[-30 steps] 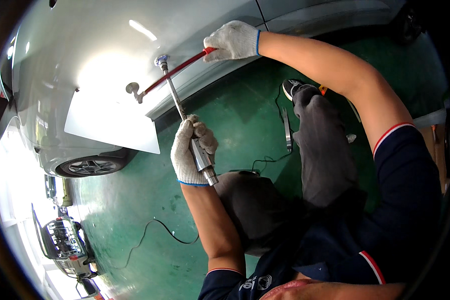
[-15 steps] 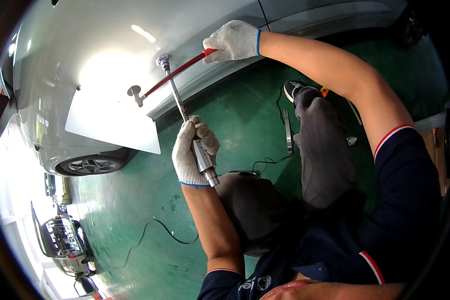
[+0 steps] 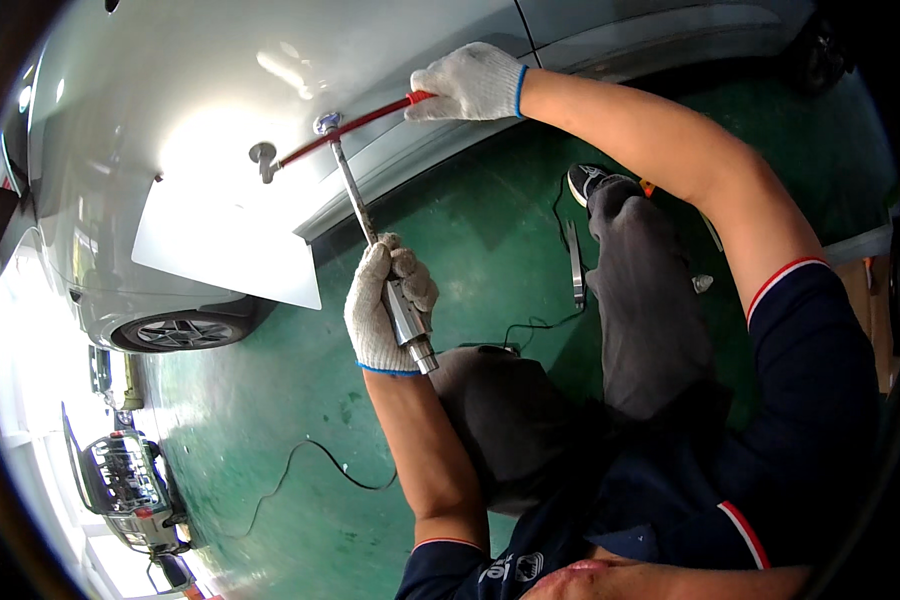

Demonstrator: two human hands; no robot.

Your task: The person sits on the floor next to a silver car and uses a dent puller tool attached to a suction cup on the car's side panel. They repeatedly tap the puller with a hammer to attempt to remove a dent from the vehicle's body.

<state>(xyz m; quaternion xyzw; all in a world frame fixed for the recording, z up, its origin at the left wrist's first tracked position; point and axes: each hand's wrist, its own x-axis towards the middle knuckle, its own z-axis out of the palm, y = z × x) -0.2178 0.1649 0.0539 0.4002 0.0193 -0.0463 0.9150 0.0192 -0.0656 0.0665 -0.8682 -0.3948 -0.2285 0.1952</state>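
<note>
Black cable [image 3: 313,441] on green floor [image 3: 260,400], another vehicle [image 3: 148,527] beyond

The puller [image 3: 353,192] has its far end at the panel of the car [image 3: 420,45] and its near end in the left hand [image 3: 372,315]. Across its shaft passes the hammer [image 3: 380,113], head to the puller's left, grip in the right hand [image 3: 473,82] to its right. Left of the puller, a sheet [image 3: 220,245] lies against the car, with a wheel [image 3: 185,332] beyond. Right of it, a bar [image 3: 576,268] lies on the floor [image 3: 500,240] near a shoe [image 3: 588,182].
</note>
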